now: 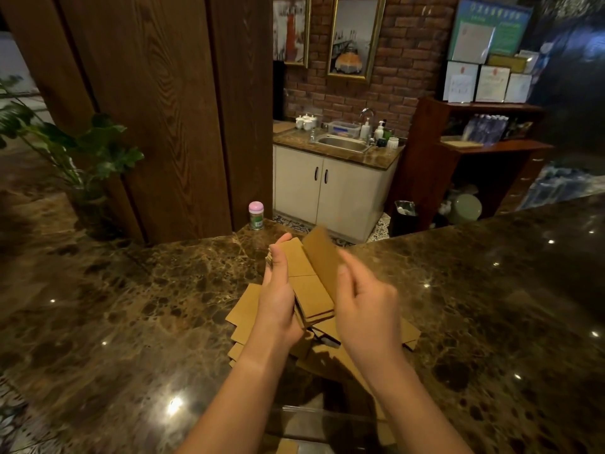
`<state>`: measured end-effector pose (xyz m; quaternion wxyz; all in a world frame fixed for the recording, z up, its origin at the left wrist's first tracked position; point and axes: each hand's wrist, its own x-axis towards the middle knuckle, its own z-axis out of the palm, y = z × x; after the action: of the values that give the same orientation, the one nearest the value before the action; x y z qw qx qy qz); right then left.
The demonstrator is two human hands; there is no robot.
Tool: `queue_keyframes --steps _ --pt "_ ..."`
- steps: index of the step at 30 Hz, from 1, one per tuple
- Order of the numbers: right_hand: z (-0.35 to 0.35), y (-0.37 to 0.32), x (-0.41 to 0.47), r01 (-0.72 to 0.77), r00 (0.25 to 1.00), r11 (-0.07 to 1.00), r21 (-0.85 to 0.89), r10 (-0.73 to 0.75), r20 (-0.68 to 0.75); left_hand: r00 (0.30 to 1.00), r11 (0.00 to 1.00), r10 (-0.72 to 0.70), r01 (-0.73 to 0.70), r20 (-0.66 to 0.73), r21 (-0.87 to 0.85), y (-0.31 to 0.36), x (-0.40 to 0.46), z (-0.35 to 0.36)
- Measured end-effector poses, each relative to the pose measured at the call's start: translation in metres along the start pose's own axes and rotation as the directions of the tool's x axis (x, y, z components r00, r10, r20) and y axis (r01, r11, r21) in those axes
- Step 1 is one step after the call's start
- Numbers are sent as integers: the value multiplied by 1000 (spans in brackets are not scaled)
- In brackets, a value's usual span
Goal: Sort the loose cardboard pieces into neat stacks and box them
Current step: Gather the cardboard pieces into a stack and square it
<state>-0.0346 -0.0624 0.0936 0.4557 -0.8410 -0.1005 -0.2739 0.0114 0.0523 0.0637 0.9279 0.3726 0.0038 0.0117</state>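
Room: dark marble tabletop [137,299] wrapping round me, wood pillar at 11 o'clock, sink [343,144] and cabinet at 12 o'clock, well apart from the work.

Left grip: my left hand [278,296] is clamped on the stack [302,276], thumb across its left edge, fingers hidden behind.

Right grip: my right hand [366,303] is curled against one card [322,253] that tilts up off the top of the stack. Motion blur hides whether I pinch it or only push it, so I cannot tell.

Loose pile: more pieces [244,309] lie fanned on the tabletop under my hands, spreading from 9 o'clock round to 3 o'clock.

Box: something clear-walled [314,421] sits at 6 o'clock by my forearms, with brown card inside. I judge it to be the box, though the frame cuts it off.

Risk, card: it is loose and tilted, so it could land crooked or slide off toward 3 o'clock.

Risk, stack: only one hand holds it in mid-air. A slack thumb would let it fan out and drop onto the pile.

Risk, pile: my wrists hang just above it, and a low sweep could push pieces toward the tabletop edge.

Risk, jar: the pink-lidded jar [256,215] at 12 o'clock stands clear of my reach, so I judge it safe.
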Motion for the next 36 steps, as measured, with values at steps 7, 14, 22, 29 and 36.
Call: queue_keyframes --steps 7,14,22,29,36 --pt "11 4 -13 337 852 907 -251 -181 492 997 994 -63 66 40 -87 6 5 -10" --pt "9 22 -1 202 863 951 -232 -61 502 970 953 -199 225 140 -204 0 3 -31" --pt "26 50 5 -74 775 995 -68 101 624 965 948 -252 260 69 -184 -13 4 -44" --pt "-12 173 57 -605 686 689 -398 705 178 968 930 -251 244 10 -274 0 15 -60" --pt "-4 205 39 -489 539 545 -681 802 255 955 941 -288 268 -73 -208 -7 25 -60"
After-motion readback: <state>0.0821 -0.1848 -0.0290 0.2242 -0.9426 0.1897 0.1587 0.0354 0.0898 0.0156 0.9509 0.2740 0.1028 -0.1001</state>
